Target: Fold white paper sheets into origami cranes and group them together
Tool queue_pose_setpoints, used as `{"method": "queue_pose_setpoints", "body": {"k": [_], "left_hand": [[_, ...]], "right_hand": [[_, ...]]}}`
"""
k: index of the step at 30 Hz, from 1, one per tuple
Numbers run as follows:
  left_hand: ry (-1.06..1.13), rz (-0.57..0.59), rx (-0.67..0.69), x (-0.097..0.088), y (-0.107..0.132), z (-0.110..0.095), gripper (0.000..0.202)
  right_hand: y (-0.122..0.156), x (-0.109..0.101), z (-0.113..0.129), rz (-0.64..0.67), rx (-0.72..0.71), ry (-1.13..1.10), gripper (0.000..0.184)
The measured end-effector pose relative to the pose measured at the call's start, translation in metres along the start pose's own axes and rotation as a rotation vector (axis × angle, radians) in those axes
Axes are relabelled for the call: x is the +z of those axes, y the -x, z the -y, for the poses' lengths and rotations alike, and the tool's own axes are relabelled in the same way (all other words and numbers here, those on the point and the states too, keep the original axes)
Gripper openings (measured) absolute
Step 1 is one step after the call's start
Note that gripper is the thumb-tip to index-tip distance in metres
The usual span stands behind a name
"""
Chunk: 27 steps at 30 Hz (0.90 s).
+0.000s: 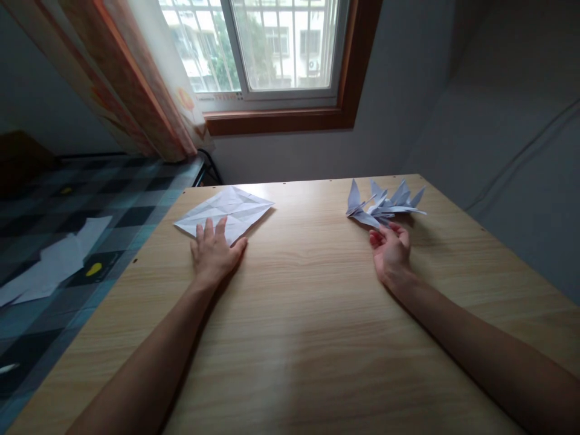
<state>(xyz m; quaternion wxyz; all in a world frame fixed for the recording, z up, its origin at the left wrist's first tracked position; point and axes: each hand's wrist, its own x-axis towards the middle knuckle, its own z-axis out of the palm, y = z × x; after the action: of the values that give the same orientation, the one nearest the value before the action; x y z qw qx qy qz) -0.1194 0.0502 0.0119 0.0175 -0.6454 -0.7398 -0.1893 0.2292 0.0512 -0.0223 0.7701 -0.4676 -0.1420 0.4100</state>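
A creased white paper sheet (233, 208) lies like a diamond at the far left of the wooden table. My left hand (215, 251) rests on its near corner with the fingers spread. At the far right, several folded white paper cranes (385, 205) stand bunched together, their wings and points overlapping. My right hand (392, 244) is at the near side of this bunch, fingers curled and pinched at the lower edge of one paper crane. The fingertips partly hide where they meet the paper.
The wooden table (290, 314) reaches toward a window (285, 48) in the wall. Left of it is a bed with a checked cover (149, 175), where white paper sheets (58, 266) lie. A curtain (131, 72) hangs at the left, and a cable (521, 154) runs along the right wall.
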Motion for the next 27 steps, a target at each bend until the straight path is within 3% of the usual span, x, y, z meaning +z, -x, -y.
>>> {"method": "queue_pose_setpoints", "body": {"k": [2, 5, 9, 12, 14, 17, 21, 24, 27], "left_hand": [[-0.091, 0.116, 0.011, -0.003, 0.003, 0.000, 0.064], [-0.170, 0.135, 0.048, -0.006, 0.019, -0.024, 0.059], [-0.150, 0.174, 0.339, -0.012, 0.057, -0.075, 0.049], [0.068, 0.328, 0.665, -0.016, 0.081, -0.100, 0.041], [0.185, 0.399, 0.840, -0.016, 0.087, -0.104, 0.042], [0.138, 0.357, 0.838, -0.010, 0.085, -0.098, 0.054], [-0.023, 0.481, 0.848, 0.000, 0.079, -0.089, 0.081], [-0.051, 0.552, 0.901, 0.002, 0.078, -0.089, 0.088], [-0.076, 0.568, 0.891, 0.002, 0.077, -0.089, 0.095]], "right_hand": [[0.003, -0.003, -0.002, -0.018, -0.073, 0.052, 0.037], [0.009, -0.008, -0.002, -0.005, -0.289, 0.224, 0.036], [0.022, -0.011, -0.002, 0.150, -0.545, 0.459, 0.029], [0.033, -0.012, 0.000, 0.348, -0.659, 0.604, 0.023], [0.038, -0.013, 0.002, 0.455, -0.749, 0.673, 0.022], [0.042, -0.014, 0.007, 0.640, -0.929, 0.798, 0.028], [0.045, -0.014, 0.009, 1.123, -1.097, 1.125, 0.063], [0.048, -0.014, 0.007, 1.421, -1.064, 1.356, 0.085], [0.049, -0.014, 0.005, 1.492, -0.982, 1.513, 0.091]]}}
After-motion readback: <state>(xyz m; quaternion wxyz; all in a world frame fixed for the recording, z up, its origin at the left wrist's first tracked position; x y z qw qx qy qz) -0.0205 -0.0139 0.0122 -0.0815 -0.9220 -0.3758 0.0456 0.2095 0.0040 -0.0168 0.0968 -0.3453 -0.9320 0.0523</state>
